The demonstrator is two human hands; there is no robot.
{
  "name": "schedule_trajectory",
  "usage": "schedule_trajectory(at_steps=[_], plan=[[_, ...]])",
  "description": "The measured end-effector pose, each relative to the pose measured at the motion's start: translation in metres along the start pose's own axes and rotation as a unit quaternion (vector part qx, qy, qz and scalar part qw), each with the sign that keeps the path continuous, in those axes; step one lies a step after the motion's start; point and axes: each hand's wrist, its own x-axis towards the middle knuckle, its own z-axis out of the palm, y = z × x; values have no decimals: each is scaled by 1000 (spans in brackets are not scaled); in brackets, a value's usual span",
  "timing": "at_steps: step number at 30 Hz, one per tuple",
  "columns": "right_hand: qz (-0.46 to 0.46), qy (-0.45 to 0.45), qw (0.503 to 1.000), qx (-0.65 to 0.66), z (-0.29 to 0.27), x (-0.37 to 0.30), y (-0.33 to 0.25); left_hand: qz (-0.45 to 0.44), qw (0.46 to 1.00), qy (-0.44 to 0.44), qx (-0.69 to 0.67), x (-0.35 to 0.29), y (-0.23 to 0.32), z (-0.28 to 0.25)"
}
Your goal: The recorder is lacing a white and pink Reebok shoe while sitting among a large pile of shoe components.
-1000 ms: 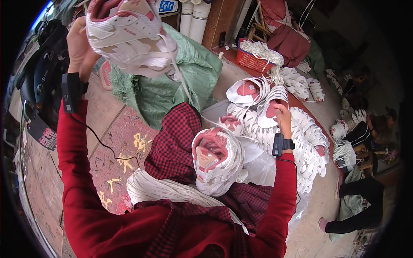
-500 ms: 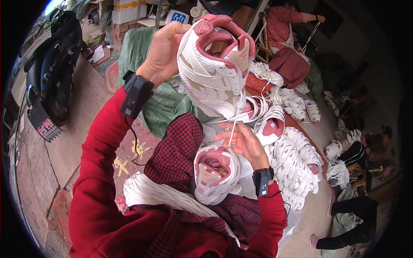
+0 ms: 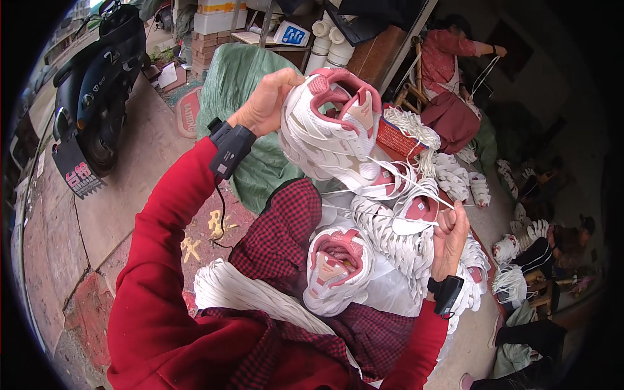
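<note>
Head view: left hand [image 3: 266, 104] raised, clasping a white-and-pink sneaker [image 3: 331, 133] by its heel, above the lap. Right hand [image 3: 450, 234] pinched shut on a white lace [image 3: 403, 182] running from the shoe. Second sneaker [image 3: 338, 266] resting on the checked lap. Best kept taut, pulled evenly, shoe held steady while threading.

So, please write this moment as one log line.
left hand: holds raised sneaker | right hand: pulls white lace | lap: second sneaker
</note>
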Motion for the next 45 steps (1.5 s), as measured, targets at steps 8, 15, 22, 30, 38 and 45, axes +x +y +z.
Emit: schedule_trajectory(at_steps=[8,15,22,30,38,45], plan=[[17,235,903,-358,-172,42,14,54,987,131,-72,-23,47,-50],[-65,-159,876,-450,2,22,24,5,983,10,-184,-18,2,-2],[115,-383,917,-7,87,-71,26,15,984,-48,-171,7,-25,21],[2,-263,963,53,113,-82,26,-48,991,-124,30,-2,42,41],[-24,-209,976,54,133,-129,3,-8,994,-61,87,-42,33,71],[-52,-258,924,-279,55,-133,-8,-16,984,-173,-42,-81,71,17]])
